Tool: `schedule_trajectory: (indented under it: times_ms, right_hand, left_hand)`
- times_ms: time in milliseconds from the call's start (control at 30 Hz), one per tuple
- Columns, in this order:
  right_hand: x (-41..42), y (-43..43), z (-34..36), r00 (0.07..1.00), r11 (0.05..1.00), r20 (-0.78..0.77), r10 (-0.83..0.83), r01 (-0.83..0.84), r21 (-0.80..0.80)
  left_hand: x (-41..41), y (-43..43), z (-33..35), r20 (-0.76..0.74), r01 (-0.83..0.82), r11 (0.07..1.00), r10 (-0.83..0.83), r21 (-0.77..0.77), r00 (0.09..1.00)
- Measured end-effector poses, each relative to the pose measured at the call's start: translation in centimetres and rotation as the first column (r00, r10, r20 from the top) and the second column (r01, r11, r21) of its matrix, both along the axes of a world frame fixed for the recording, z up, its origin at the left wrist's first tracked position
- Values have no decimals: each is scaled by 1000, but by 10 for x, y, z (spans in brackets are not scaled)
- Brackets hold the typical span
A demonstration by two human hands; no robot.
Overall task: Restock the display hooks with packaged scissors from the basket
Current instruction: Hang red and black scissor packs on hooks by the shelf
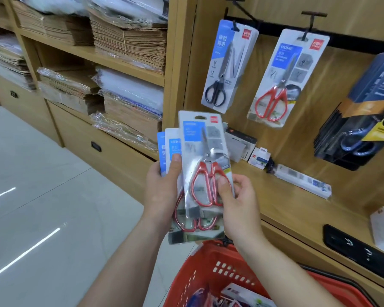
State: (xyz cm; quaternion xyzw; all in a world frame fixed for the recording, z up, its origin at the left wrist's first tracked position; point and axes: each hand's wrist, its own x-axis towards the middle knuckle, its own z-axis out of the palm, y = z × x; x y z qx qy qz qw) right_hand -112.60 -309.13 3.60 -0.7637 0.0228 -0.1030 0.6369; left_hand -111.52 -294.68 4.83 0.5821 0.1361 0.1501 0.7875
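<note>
Red plastic basket sits lowest in my view, with loose packs lying in it. Above it, my left hand grips a fanned stack of scissor packs, thumb flat on the front; I cannot see the fingers behind. My right hand pinches the front pack of red-handled scissors low down, thumb on the handles. Beyond, on the wooden panel, a black-handled pack and a red-handled pack each hang from a hook.
</note>
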Motion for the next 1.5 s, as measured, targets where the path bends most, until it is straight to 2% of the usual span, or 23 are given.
schedule_trajectory:
  times_ms: [133,333,433,533,900,1067,1267,1500]
  right_hand:
    - [3,-2,0,1000,997,-25,-9,11,72]
    - [3,-10,4,997,996,-62,52,-47,82]
    - [2,-21,6,998,997,-48,51,-48,61]
    - [-4,-35,9,999,994,-37,33,-29,107]
    - [-59,-124,62,990,985,99,-99,83,150]
    - [-82,-190,109,961,971,180,-211,185,153]
    - [-106,-266,186,884,932,301,-359,324,161]
    - [-126,-325,286,744,853,417,-523,453,260]
  left_hand:
    - [2,4,-7,-15,-38,998,39,53,999]
    - [2,8,-7,0,-78,989,79,125,997]
    - [2,7,-8,2,-74,985,74,157,997]
    - [0,3,-6,4,-72,978,73,197,997]
    - [-45,-60,18,38,72,944,-89,323,995]
    - [-54,-115,62,97,140,921,-187,363,978]
    - [-63,-184,142,220,193,901,-295,389,930]
    - [-64,-237,237,317,220,899,-350,378,882]
